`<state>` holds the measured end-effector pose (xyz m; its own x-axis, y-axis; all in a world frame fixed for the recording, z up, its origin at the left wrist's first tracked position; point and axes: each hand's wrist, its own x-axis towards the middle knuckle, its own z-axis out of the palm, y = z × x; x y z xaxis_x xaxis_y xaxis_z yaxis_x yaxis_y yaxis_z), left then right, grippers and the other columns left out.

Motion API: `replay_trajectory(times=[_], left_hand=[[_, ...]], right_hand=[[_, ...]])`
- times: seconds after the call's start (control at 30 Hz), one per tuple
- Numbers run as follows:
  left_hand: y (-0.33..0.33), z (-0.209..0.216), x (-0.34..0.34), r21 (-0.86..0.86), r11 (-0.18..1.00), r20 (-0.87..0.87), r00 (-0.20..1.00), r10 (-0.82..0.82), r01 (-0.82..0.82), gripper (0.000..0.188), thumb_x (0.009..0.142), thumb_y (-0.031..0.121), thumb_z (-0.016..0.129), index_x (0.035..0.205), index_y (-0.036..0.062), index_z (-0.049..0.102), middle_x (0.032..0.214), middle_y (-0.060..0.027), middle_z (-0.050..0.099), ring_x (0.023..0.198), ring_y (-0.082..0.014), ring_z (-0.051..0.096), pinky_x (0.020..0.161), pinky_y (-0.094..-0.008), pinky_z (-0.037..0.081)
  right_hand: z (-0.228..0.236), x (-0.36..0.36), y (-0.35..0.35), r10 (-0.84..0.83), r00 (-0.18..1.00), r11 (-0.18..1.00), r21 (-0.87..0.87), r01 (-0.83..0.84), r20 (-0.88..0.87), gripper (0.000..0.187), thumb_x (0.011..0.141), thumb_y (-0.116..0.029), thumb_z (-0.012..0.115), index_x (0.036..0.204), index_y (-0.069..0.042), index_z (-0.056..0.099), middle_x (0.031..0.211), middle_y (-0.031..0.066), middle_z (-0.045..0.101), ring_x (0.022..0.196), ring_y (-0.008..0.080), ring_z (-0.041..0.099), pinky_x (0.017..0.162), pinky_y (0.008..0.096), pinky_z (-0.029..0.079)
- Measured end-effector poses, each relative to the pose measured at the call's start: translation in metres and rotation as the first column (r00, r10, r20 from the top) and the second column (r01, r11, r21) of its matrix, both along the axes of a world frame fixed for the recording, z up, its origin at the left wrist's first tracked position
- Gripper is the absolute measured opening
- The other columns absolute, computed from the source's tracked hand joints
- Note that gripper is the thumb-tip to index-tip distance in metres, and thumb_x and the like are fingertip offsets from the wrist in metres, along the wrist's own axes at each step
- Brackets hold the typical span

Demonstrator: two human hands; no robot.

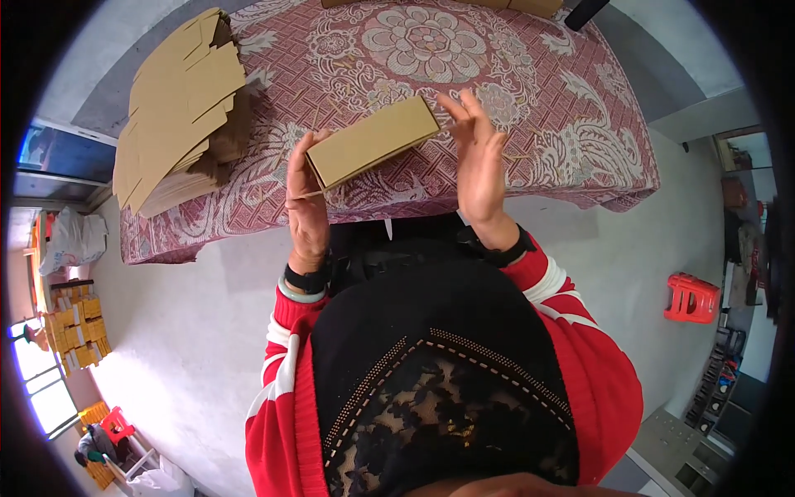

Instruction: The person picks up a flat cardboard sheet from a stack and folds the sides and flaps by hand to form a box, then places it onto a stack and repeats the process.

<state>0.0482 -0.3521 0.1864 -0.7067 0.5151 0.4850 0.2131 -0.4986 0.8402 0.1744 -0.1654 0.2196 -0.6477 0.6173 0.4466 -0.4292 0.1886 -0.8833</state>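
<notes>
A plain brown cardboard box [374, 142], long and flat-sided, is held up over the near edge of the desk [580, 124], which is draped in a dark red cloth with a pale floral pattern. The box lies tilted, its right end higher and farther from the person than its left end, and its broad top face is smooth and unprinted, with a clean crease along the near long edge. At its left end a thin flap edge shows pale below the main face. The left hand [306, 207] has that end in its grip, the thumb lying over the top near the corner and the fingers curled under it. The right hand [479, 161] is opened flat, fingers spread and pointing upward, its palm turned toward the right end of the box; it grasps nothing, and whether it touches the box cannot be made out. Left of the box, on the desk's left corner, lies a stack [178, 112] of unfolded cardboard blanks of the same brown, fanned unevenly. Well to the right of the box, down on the pale floor, stands a red stool [691, 298].
</notes>
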Motion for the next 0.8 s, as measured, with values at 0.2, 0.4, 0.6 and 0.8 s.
replay_trajectory(times=[0.2,0.4,0.6,0.8], left_hand=[[0.002,-0.010,0.001,0.075,0.996,0.150,0.988,0.035,-0.047,0.082,0.095,0.071,0.033,0.140,0.0022,0.039,0.141,-0.0220,0.047,0.135,-0.0321,0.043,0.114,-0.0451,0.031],[0.002,-0.002,0.001,0.083,0.994,0.214,0.975,0.057,-0.076,0.060,0.103,0.056,0.030,0.129,0.0035,0.043,0.134,-0.0235,0.050,0.129,-0.0335,0.047,0.112,-0.0454,0.034],[0.004,-0.009,-0.001,0.077,0.997,0.052,0.999,-0.001,-0.003,0.047,0.106,0.044,0.032,0.127,0.0039,0.043,0.130,-0.0218,0.051,0.121,-0.0305,0.052,0.108,-0.0434,0.038],[0.005,-0.009,0.000,0.053,0.998,0.000,0.999,-0.033,0.033,0.045,0.107,0.042,0.031,0.128,0.0041,0.043,0.130,-0.0225,0.051,0.119,-0.0297,0.054,0.107,-0.0430,0.039]], right_hand=[[0.014,-0.015,-0.004,0.177,0.982,0.979,-0.093,-0.183,-0.069,0.075,0.103,-0.061,0.015,0.148,-0.005,0.036,0.141,0.0195,0.051,0.127,0.0271,0.050,0.109,0.0420,0.032],[0.026,-0.016,-0.015,0.131,0.991,0.985,-0.116,-0.129,0.014,0.077,0.103,-0.061,0.014,0.147,-0.003,0.039,0.139,0.0163,0.053,0.129,0.0262,0.048,0.108,0.0426,0.035],[0.023,-0.014,-0.010,0.094,0.982,0.994,0.048,-0.103,0.162,0.079,0.103,-0.060,0.013,0.146,-0.001,0.041,0.142,0.0142,0.049,0.133,0.0238,0.044,0.110,0.0411,0.034],[0.020,-0.011,-0.013,0.174,0.980,0.984,0.006,-0.176,0.096,0.070,0.105,-0.050,0.015,0.148,0.001,0.037,0.145,0.0145,0.043,0.133,0.0245,0.042,0.114,0.0385,0.028]])
